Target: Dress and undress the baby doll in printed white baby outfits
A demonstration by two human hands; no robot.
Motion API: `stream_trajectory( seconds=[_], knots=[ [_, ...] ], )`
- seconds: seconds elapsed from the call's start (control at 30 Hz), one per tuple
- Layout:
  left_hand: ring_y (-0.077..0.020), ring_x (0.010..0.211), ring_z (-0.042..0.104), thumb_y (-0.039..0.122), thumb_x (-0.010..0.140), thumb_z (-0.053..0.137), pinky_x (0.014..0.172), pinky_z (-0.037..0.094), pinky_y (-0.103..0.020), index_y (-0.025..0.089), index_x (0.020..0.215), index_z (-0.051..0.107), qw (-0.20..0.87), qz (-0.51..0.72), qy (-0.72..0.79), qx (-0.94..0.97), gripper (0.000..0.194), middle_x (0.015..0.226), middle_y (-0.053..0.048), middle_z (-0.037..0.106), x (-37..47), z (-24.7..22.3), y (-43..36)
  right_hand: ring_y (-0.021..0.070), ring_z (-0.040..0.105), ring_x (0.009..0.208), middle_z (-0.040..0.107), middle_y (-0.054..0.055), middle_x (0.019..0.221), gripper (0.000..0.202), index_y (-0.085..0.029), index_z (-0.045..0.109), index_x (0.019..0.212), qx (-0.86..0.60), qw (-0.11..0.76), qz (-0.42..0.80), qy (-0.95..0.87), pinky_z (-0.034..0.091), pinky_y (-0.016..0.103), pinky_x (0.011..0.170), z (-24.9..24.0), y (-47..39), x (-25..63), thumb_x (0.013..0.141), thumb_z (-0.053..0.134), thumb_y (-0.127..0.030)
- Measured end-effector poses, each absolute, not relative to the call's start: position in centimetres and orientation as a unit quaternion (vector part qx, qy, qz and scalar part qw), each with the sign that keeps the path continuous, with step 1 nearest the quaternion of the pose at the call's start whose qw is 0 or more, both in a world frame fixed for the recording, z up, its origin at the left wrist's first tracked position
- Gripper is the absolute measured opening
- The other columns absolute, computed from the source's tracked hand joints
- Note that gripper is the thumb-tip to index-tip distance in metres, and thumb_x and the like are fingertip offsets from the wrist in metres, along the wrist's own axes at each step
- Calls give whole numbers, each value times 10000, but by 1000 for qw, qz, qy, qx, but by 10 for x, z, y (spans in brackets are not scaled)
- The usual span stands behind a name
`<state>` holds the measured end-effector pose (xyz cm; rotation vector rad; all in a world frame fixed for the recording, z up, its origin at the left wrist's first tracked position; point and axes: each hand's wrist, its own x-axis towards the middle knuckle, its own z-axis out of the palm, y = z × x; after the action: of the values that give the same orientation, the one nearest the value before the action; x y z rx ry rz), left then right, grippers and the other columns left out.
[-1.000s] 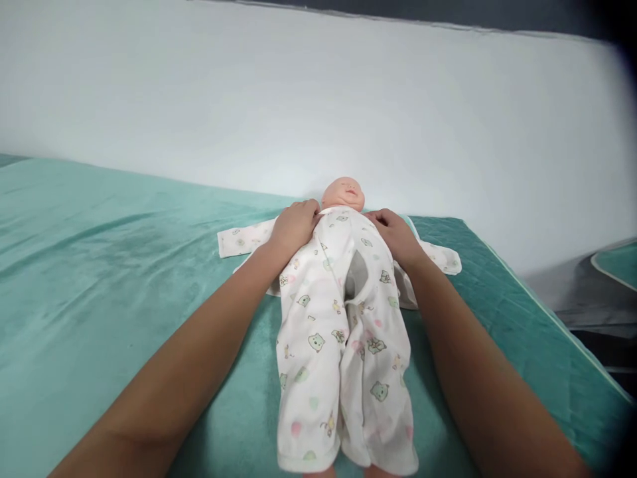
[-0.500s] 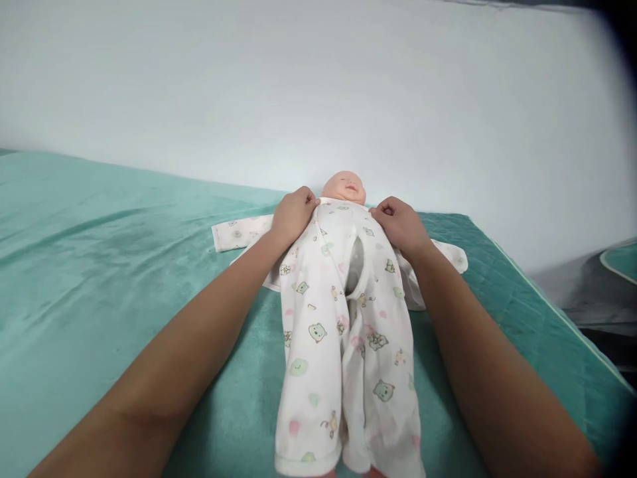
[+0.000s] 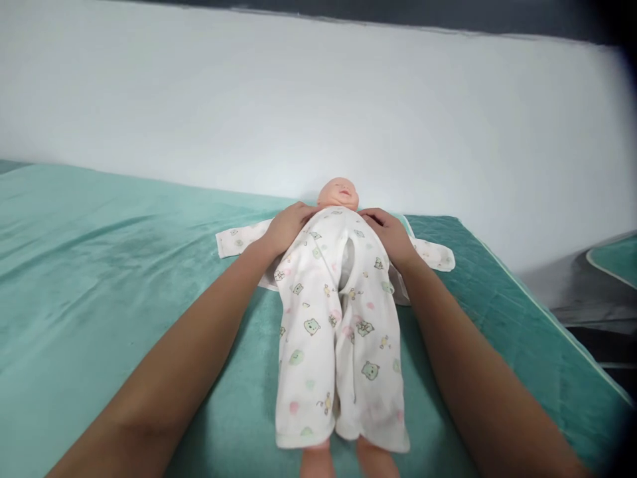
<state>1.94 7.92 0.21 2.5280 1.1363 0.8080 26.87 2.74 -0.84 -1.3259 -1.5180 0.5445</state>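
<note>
A baby doll [image 3: 340, 192] lies on its back, head away from me, its bare lower legs at the bottom edge. White baby pants [image 3: 311, 299] printed with bears cover its trunk and thighs, the top edge high on the chest. An opening shows at the crotch. Under them is a matching shirt [image 3: 243, 238], its sleeves spread sideways. My left hand [image 3: 291, 226] rests beside the upper chest, fingers stretched to the pants' top edge. On the other side my right hand [image 3: 391, 232] lies similarly, loosely bent. Both hands' fingertips are partly hidden.
A green sheet [image 3: 124, 285] with soft wrinkles covers the bed. Quilted green fabric [image 3: 490, 299] runs along the right, ending at a pale-edged border. Behind the doll's head rises a white wall [image 3: 318, 99]. Another green-topped surface [image 3: 617, 259] stands beyond a gap at the right.
Both hands have loosened from a pinch at the pants' top edge and flattened against the chest sides. More of the doll's lower legs shows below the hems. My view has tilted slightly.
</note>
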Motion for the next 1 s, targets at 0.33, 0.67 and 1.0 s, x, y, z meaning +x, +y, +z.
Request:
stream_trajectory(
  seconds=[0.33,0.67,1.0],
  knots=[
    [-273,1387,370,206,918,467,1176,289,-433,149,1450,447,-54,235,402,883,535,1461,-152,491,-2,-18,39,220,556,1266,644,46,1339,405,-250,667,1227,-563,527,213,-600,362,417,1121,-31,-44,266,912,463,-403],
    [-301,1349,366,266,807,614,1154,345,-424,186,1315,583,-11,259,406,877,515,1391,-136,510,-16,-16,6,244,655,834,737,64,942,272,-231,653,979,-666,414,203,-587,493,354,753,-32,-58,267,727,555,-258],
    [-245,1110,587,301,876,530,971,462,-359,228,1246,549,255,410,438,758,378,1218,-62,658,4,-10,-12,254,642,925,724,70,1061,350,-194,660,1043,-605,461,296,-578,498,379,826,-11,-63,264,723,612,-329]
  ],
)
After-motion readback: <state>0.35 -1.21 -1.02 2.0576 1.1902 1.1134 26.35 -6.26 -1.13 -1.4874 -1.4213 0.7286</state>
